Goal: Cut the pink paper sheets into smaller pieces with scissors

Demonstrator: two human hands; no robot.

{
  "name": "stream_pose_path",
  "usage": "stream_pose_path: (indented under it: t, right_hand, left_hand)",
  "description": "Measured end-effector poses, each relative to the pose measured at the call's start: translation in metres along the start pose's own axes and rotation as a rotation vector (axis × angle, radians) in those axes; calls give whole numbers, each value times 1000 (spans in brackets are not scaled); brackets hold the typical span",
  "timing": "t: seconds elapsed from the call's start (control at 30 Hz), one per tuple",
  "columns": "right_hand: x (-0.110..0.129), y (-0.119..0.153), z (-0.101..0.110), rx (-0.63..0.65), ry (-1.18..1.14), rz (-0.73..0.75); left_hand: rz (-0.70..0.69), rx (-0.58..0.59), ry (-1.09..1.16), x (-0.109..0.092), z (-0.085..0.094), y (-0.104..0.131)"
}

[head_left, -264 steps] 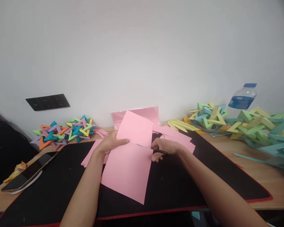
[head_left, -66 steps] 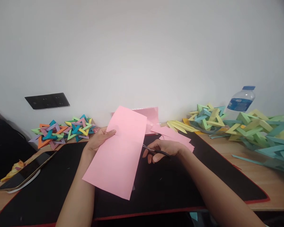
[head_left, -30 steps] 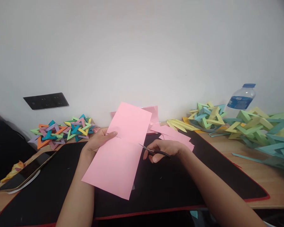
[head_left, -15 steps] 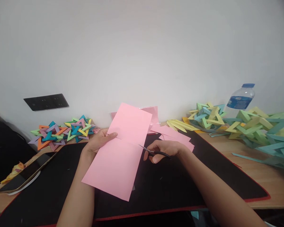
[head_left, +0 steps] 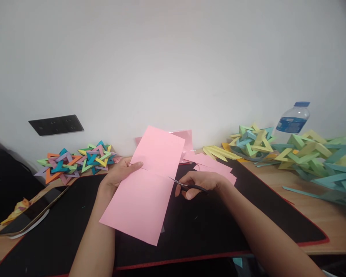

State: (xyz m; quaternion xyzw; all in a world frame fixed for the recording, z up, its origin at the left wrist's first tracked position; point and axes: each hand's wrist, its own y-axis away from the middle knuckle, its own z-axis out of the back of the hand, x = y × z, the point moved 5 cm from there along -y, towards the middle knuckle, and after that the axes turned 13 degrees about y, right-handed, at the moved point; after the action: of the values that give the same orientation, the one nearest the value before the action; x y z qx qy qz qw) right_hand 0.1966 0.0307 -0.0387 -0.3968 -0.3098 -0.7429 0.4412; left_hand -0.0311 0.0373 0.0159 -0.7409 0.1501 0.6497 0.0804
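A large sheet of pink paper [head_left: 144, 200] is held tilted above the black mat by my left hand [head_left: 121, 172], thumb on top at its left edge and the fingers behind it. A cut or crease line runs across the sheet near that thumb. My right hand [head_left: 197, 184] is closed round the black handles of a pair of scissors [head_left: 184, 185]. Their blades point left and meet the sheet's right edge at about mid-height. How far the blades are apart is hard to make out.
Cut pink sheets [head_left: 212, 165] lie at the mat's back edge, beside yellow strips [head_left: 222, 152]. Folded paper stars [head_left: 62, 165] stand at left, and more paper shapes [head_left: 311, 154] with a water bottle [head_left: 294, 119] at right. A phone [head_left: 34, 211] rests on the left of the black mat [head_left: 207, 227].
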Motion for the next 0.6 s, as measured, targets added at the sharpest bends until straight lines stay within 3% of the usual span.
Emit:
stream_pose_path:
  t: [0.6]
  right_hand:
    - [2,0,1,-15,49,13]
  left_hand:
    - [10,-7,-33,0,-1,1]
